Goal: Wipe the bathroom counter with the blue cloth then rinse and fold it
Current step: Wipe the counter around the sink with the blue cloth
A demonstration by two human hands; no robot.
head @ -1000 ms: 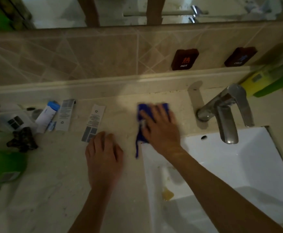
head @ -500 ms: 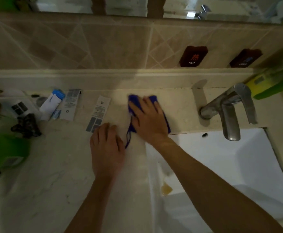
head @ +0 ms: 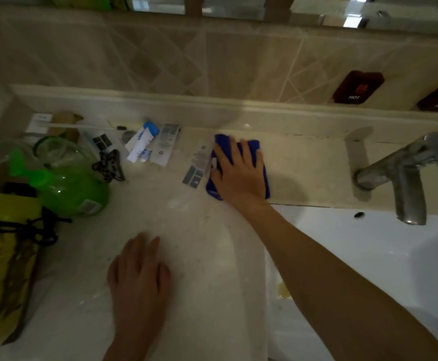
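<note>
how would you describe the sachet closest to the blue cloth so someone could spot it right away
Start at the sink and go left along the counter's back edge to the blue cloth under the right hand. Touching the cloth's left edge lies a flat pale sachet. Unlike the capped tube further left, it lies apart, tilted, with grey blocks at its near end.

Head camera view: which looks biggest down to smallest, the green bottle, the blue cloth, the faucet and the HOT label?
1. Green bottle, largest.
2. Faucet and blue cloth: too close to rank, as the right hand hides much of the cloth.
3. HOT label, smallest.
</note>
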